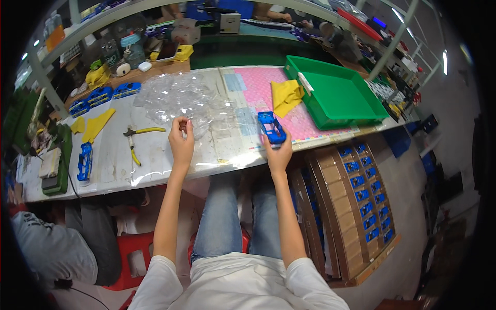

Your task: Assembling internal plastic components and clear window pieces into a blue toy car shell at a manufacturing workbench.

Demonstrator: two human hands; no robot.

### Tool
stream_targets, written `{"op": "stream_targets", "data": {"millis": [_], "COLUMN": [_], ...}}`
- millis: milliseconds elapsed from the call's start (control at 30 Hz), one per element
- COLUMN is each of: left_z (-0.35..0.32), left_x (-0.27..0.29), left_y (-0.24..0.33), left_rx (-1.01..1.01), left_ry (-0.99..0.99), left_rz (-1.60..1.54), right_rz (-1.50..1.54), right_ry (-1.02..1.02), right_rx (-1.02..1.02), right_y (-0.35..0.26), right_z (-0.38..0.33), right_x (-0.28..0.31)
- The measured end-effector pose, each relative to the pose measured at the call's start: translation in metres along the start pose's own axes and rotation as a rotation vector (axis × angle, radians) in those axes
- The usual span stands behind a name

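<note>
My right hand grips a blue toy car body shell near the front of the table, over the edge of the pink sheet. The shell has window openings. My left hand is raised with its fingers curled together; whatever they may hold is hidden. Just beyond it lies a heap of clear plastic pieces. To its left, yellow-handled pliers rest with their handles apart. Another blue car shell lies farther left. A crumpled yellow cloth sits past the shell in my right hand.
A green tray stands at the table's right end. Below, at my right, a stack of brown compartment trays holds several blue shells. More blue car bodies sit at the back left. A person in grey sits at my left.
</note>
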State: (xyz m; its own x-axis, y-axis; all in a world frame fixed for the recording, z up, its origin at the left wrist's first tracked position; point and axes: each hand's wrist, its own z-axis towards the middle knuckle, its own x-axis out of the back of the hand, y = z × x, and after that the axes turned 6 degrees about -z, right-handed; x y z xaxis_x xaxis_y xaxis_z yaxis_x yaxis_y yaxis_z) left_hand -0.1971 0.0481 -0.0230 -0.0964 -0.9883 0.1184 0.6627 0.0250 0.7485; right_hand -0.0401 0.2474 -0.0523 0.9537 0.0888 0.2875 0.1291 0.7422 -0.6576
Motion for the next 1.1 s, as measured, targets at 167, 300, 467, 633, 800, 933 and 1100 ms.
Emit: {"op": "stream_targets", "data": {"millis": [167,300,467,633,800,933,1100], "left_z": [-0.010,-0.025,-0.032,-0.045,-0.054,-0.058,-0.074], "left_x": [0.013,0.028,0.036,0.041,0.047,0.055,0.057], "left_y": [0.002,0.008,0.031,0.051,0.055,0.055,0.057], "left_rx": [0.334,0.458,0.347,-0.216,-0.179,-0.187,-0.209], "left_ry": [-0.045,-0.152,-0.200,-0.499,-0.482,-0.472,-0.578], "left_rz": [-0.482,-0.572,-0.342,0.431,0.366,0.428,0.455], "right_rz": [0.093,0.017,-0.004,-0.001,0.507,0.846,1.066], "right_ry": [-0.067,-0.153,-0.097,-0.015,-0.143,-0.152,-0.199], "right_rx": [-0.147,-0.132,-0.123,-0.187,-0.588,-0.795,-0.951], "right_y": [0.005,-0.018,-0.030,-0.054,-0.072,-0.079,-0.053], "right_z": [-0.006,-0.007,-0.025,-0.057,-0.071,-0.058,-0.066], "right_x": [0.012,0.021,0.028,0.038,0.047,0.057,0.061]}}
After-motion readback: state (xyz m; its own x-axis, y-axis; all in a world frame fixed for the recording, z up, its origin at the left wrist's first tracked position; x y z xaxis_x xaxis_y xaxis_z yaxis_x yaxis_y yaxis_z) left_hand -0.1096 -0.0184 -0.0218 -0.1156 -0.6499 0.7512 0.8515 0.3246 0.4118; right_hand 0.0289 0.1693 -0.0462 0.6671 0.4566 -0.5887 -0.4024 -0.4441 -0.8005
